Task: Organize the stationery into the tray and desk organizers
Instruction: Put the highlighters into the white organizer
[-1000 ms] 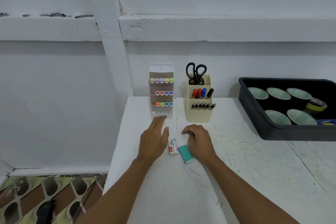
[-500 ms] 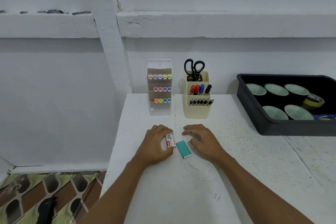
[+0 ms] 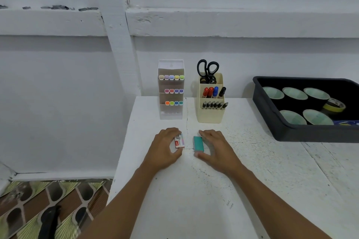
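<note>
My left hand (image 3: 164, 148) grips a small white staple box (image 3: 179, 140) with red print, fingers and thumb around its ends, on the white table (image 3: 194, 200). My right hand (image 3: 216, 148) grips a small teal box (image 3: 198, 143) the same way, just right of it. Behind them stand a white tiered organizer (image 3: 171, 89) with rows of pastel highlighters and a cream organizer (image 3: 210, 99) with scissors, markers and dark pens. A black tray (image 3: 303, 132) sits at the right.
The black tray holds several pale green cups and a yellow tape roll (image 3: 334, 105). The table's left edge drops to a patterned floor (image 3: 48, 209). A white wall runs close behind the organizers.
My left hand closed on the staple box and my right hand closed on the teal box, which now stands on edge. Both boxes moved slightly apart.
</note>
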A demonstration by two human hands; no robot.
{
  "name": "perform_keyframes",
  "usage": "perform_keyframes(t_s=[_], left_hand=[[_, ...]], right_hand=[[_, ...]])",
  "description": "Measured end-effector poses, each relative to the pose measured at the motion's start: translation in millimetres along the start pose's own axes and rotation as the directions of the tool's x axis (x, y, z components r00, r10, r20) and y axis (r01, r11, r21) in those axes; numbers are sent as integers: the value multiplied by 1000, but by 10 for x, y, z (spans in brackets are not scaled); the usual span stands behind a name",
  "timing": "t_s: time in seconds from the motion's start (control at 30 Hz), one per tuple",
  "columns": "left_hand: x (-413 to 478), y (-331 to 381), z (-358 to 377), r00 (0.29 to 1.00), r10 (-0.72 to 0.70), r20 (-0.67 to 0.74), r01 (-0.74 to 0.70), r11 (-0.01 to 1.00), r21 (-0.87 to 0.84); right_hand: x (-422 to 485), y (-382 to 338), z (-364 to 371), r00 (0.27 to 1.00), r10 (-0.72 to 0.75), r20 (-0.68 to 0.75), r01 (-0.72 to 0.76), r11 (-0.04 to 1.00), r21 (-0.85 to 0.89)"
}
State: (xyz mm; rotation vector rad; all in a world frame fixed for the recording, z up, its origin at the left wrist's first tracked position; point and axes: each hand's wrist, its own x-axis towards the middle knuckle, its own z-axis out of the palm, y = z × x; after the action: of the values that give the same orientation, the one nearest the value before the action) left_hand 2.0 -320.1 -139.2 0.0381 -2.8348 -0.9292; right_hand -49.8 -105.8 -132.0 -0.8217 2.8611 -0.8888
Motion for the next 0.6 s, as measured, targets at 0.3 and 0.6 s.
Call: perform_keyframes(t_s=[0.3,0.6], left_hand=[[10,-4,28,999,28,-37,-27,999,23],[25,-12,36,999,37,-35,-35,999,39]], right_hand=[[-38,28,-34,977,57,-205,13,946,323],[10,19,-11,966,72,-248,-32,986,163]])
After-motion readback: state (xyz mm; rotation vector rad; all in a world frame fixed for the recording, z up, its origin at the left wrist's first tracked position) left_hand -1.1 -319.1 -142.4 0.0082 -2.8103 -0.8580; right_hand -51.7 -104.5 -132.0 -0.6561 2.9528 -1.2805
